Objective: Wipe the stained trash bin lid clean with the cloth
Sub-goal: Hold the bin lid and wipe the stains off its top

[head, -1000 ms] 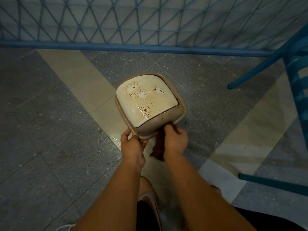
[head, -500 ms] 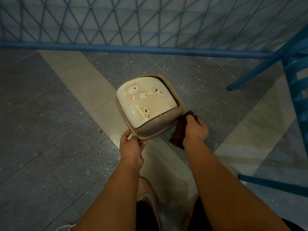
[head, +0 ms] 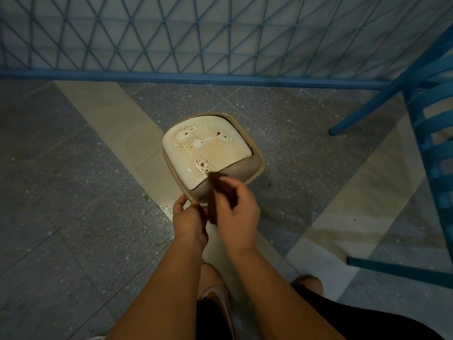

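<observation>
A cream trash bin lid (head: 208, 148) with brown stains and droplets sits in a beige rim on the bin, on the floor in front of me. My left hand (head: 188, 217) grips the rim's near corner. My right hand (head: 236, 209) holds a dark brown cloth (head: 215, 185). The cloth's tip reaches the lid's near edge, just beside a brown stain. The cloth is blurred and partly hidden behind my fingers.
A blue lattice fence (head: 220, 38) with a blue base rail runs across the back. A blue chair (head: 431, 133) stands at the right, its legs reaching onto the floor. Wet spots (head: 166, 207) lie on the tiled floor left of the bin. My shoe (head: 218, 300) is below.
My right hand has swung with the cloth from the bin's right side back to its near edge, beside my left hand. The left hand keeps its grip on the rim.
</observation>
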Demonstrator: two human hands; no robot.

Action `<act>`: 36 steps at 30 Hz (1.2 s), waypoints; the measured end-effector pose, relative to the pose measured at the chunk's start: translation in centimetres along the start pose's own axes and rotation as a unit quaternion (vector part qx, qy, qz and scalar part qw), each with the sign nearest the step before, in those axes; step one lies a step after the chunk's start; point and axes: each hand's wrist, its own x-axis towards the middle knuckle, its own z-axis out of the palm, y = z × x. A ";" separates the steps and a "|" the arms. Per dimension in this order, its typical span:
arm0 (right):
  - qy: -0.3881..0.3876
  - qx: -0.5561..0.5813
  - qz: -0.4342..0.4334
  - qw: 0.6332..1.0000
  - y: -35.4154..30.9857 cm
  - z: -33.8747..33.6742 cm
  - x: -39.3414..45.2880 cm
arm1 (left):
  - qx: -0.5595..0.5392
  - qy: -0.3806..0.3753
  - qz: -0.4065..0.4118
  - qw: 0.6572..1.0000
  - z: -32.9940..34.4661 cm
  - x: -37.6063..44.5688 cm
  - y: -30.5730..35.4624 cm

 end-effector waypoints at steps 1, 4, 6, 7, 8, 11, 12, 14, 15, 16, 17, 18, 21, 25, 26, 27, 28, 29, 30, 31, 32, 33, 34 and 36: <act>-0.032 -0.026 -0.022 0.999 0.3 0.1 -0.4 | 0.005 0.000 0.003 1.000 -0.1 -0.1 0.0; -0.043 -0.063 -0.056 0.996 1.1 -0.8 -0.1 | 0.033 0.001 0.020 0.999 -0.1 0.0 -0.2; 0.014 -0.056 -0.032 0.998 1.2 -1.7 1.3 | 0.040 0.007 0.027 0.999 -0.1 0.2 -0.3; 0.049 -0.047 -0.009 0.998 1.3 -2.2 2.4 | 0.040 0.010 0.027 0.999 -0.2 0.4 -0.3; 0.080 -0.043 0.014 0.996 1.4 -2.8 3.6 | 0.042 0.011 0.027 0.999 -0.2 0.4 -0.3; 0.111 -0.067 0.081 0.988 2.3 -4.1 6.6 | 0.050 0.000 0.034 0.998 -0.4 0.2 -0.2; 0.113 -0.070 0.100 0.986 2.6 -4.3 6.8 | 0.048 -0.002 0.035 0.998 -0.3 0.2 -0.1; 0.117 -0.071 0.103 0.985 2.7 -4.1 6.1 | 0.051 0.002 0.041 0.998 -0.2 0.2 -0.2; 0.111 -0.076 0.083 0.987 2.4 -3.8 5.3 | 0.050 0.005 0.040 0.998 -0.1 0.3 -0.2; 0.095 -0.081 0.053 0.991 2.0 -3.3 4.3 | 0.046 0.008 0.037 0.998 0.0 0.3 -0.3; 0.068 -0.087 0.017 0.994 1.6 -2.9 3.3 | 0.041 0.009 0.032 0.999 0.0 0.4 -0.3; 0.037 -0.101 -0.025 0.994 1.2 -2.6 2.3 | 0.035 0.009 0.028 0.999 0.0 0.4 -0.3; -0.022 -0.175 -0.114 0.978 0.9 -2.9 1.7 | 0.034 0.005 0.025 0.999 0.0 0.3 -0.3; 0.036 -0.193 -0.048 0.979 2.2 -4.4 5.2 | 0.044 0.001 0.030 0.999 0.1 0.3 -0.3; 0.062 -0.171 0.011 0.983 2.8 -4.7 6.0 | 0.045 0.000 0.030 0.999 0.1 0.3 -0.3; 0.086 -0.143 0.068 0.984 3.5 -4.9 6.5 | 0.047 -0.001 0.031 0.998 0.0 0.2 -0.3; 0.104 -0.118 0.107 0.982 3.9 -4.9 6.5 | 0.046 -0.004 0.032 0.998 0.0 0.2 -0.4; 0.113 -0.101 0.122 0.981 4.0 -4.6 6.0 | 0.043 -0.007 0.031 0.999 0.0 0.2 -0.4; 0.118 -0.084 0.117 0.983 3.8 -4.1 5.4 | 0.039 -0.009 0.030 0.999 0.1 0.1 -0.4; 0.117 -0.067 0.105 0.985 3.4 -3.4 4.5 | 0.034 -0.008 0.026 0.999 0.2 0.1 -0.5; 0.107 -0.048 0.089 0.989 3.0 -2.6 3.6 | 0.026 -0.005 0.020 0.999 0.3 0.1 -0.6; 0.091 -0.037 0.072 0.993 2.6 -1.8 2.5 | 0.019 -0.003 0.015 1.000 0.4 0.1 -0.6; 0.071 -0.039 0.055 0.995 2.3 -1.2 1.5 | 0.017 -0.003 0.012 1.000 0.5 0.0 -0.6; 0.022 -0.078 0.037 0.996 2.7 -0.6 0.4 | 0.020 -0.006 0.011 1.000 0.6 -0.1 -0.5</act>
